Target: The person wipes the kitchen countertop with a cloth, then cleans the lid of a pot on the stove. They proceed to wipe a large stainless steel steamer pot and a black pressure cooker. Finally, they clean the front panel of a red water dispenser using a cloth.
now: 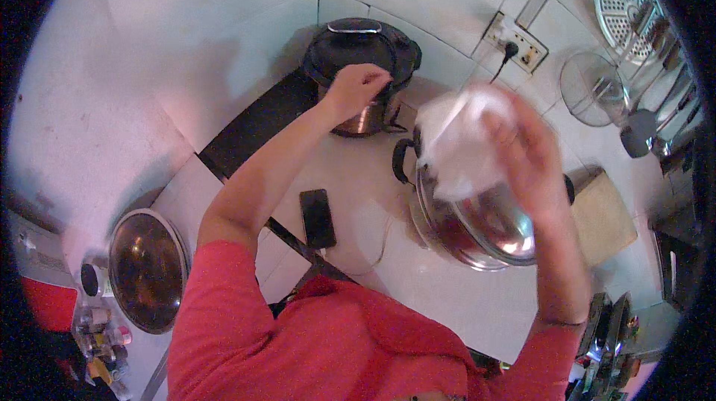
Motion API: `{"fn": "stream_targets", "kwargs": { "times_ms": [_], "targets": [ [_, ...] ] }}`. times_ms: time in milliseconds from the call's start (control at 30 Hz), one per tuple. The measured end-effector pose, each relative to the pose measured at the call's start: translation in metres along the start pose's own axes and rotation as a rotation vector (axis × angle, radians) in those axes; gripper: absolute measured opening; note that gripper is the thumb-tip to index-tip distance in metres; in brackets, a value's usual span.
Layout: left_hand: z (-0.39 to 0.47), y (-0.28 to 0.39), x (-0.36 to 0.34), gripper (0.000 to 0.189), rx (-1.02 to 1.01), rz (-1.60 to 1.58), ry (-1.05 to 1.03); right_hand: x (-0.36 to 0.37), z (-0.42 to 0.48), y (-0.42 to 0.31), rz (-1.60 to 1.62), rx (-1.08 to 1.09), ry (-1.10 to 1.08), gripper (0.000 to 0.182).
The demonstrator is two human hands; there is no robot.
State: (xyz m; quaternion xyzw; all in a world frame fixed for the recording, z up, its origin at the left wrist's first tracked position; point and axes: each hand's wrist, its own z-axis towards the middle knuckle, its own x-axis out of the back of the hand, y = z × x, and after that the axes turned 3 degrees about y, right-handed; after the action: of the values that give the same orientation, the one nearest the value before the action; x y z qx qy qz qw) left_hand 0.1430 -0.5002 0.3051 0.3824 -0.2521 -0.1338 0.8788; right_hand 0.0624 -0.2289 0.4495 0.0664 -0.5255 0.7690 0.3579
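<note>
My left hand (pixel 361 85) is raised with curled fingers in front of a dark round vessel (pixel 349 46) with a silver top handle; whether it pinches anything is hidden. Just below that hand shows a shiny steel container (pixel 363 121). My blurred right hand (pixel 523 146) grips a white, partly see-through bag or cloth (pixel 464 138), its exact kind unclear from motion. This white thing hangs over a large steel pot (pixel 458 233) with black side handles and covers part of its top. A black phone (pixel 317 218) lies on the pale counter, left of the pot.
A wall socket (pixel 514 43) holds a black plug. Utensils, a strainer (pixel 594 88) and a perforated steamer plate (pixel 623 12) hang at the right. A tan board (pixel 604 219) stands beyond the pot. Lower left are a round metal lid or pan (pixel 150 269) and several small bottles (pixel 106 345).
</note>
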Motion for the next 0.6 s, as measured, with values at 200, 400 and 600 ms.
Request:
{"fn": "stream_targets", "kwargs": {
  "times_ms": [200,400,600],
  "targets": [
    [-0.013,-0.065,0.04,0.024,0.321,0.106,0.222,-0.049,0.151,0.023,-0.595,0.579,0.106,0.039],
    [-0.022,-0.111,0.054,0.019,0.258,0.041,0.29,-0.111,0.2,0.168,-1.021,0.439,-0.766,0.064],
    [0.017,-0.156,0.09,0.023,0.149,0.092,0.433,-0.152,0.229,0.191,-0.977,0.361,-0.663,0.068]
  ]
}}
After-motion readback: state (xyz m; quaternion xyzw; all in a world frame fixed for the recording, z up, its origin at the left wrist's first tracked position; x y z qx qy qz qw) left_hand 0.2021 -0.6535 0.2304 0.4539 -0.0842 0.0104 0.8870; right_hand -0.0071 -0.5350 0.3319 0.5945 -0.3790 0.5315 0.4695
